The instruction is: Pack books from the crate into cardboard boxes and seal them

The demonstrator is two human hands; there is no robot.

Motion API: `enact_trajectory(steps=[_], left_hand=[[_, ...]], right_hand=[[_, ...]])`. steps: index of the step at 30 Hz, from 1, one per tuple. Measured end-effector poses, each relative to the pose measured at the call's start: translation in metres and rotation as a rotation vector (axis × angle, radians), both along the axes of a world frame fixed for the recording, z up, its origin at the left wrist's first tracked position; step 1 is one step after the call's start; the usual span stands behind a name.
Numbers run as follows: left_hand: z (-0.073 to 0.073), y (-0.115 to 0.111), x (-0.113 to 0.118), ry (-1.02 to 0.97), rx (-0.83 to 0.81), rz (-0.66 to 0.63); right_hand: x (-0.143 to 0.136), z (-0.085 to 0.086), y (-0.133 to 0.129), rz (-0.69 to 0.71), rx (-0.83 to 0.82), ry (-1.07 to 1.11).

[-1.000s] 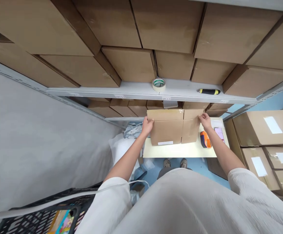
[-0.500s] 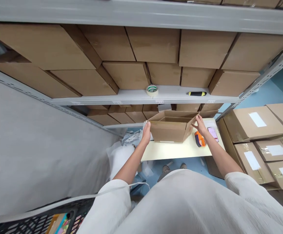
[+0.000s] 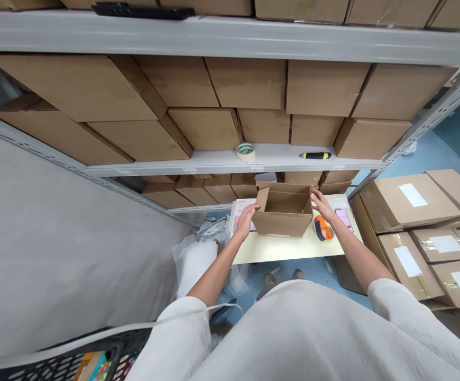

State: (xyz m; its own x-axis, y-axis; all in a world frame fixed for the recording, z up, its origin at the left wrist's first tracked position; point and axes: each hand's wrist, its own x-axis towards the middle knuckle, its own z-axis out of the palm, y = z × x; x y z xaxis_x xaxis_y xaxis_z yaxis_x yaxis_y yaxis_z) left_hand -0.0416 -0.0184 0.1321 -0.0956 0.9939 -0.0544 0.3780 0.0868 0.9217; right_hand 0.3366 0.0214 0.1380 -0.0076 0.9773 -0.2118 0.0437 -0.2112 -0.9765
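Cardboard box (image 3: 283, 225), open-topped, lies between both hands over the pale surface (image 3: 265, 253), long axis running left to right. Left hand (image 3: 246, 221) grasps its left side; right hand (image 3: 322, 205) grips the far right corner, nearer the orange tape dispenser (image 3: 324, 229).

Both hands (image 3: 282, 211) apart, forearms reaching forward.

Pale table (image 3: 285, 252) bears carton (image 3: 283, 224), orange dispenser (image 3: 323, 228), phone (image 3: 344, 219).

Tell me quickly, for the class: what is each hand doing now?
Left hand: open, against the box.
Right hand: at the box's other side; grip unclear.
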Motion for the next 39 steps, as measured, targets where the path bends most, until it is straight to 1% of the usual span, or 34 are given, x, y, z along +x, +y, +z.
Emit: enact_trajectory(steps=[3,8,10,12,15,20,22,25,28,31,33,36,39], left_hand=[[0.002,-0.002,0.002,-0.038,-0.036,-0.114],[0.008,-0.006,0.004,0.033,-0.008,-0.25],[0.009,-0.01,0.003,0.046,0.002,-0.287],[0.009,-0.013,0.002,0.047,0.005,-0.298],[0.007,-0.016,0.002,0.059,0.015,-0.28],[0.003,-0.01,0.014,0.002,0.017,-0.132],[0.004,-0.006,0.018,-0.028,0.008,-0.102],[0.007,-0.003,0.018,-0.034,0.005,-0.141],[0.009,-0.003,0.012,-0.04,0.007,-0.183],[0.007,-0.002,0.008,-0.039,-0.008,-0.172],[0.004,0.001,0.007,-0.023,-0.006,-0.116],[0.001,0.009,0.011,0.035,0.016,-0.007],[-0.002,0.02,0.018,0.085,0.012,0.018]], right_hand=[[0.001,-0.002,0.002,-0.008,-0.018,-0.037],[-0.004,-0.01,0.007,0.044,0.015,-0.116],[-0.005,-0.012,0.01,0.055,0.039,-0.157],[-0.003,-0.012,0.014,0.056,0.066,-0.179],[0.003,-0.01,0.022,0.075,0.11,-0.193],[0.01,-0.007,0.029,0.087,0.097,-0.177],[0.011,-0.007,0.03,0.082,0.088,-0.152],[0.01,-0.007,0.032,0.086,0.082,-0.15],[0.006,-0.006,0.037,0.064,0.083,-0.205],[0.002,-0.004,0.041,0.03,0.099,-0.244],[0.003,0.0,0.039,0.056,0.083,-0.201],[0.01,0.008,0.032,0.131,-0.014,-0.068],[0.017,0.013,0.02,0.184,-0.094,0.008]])
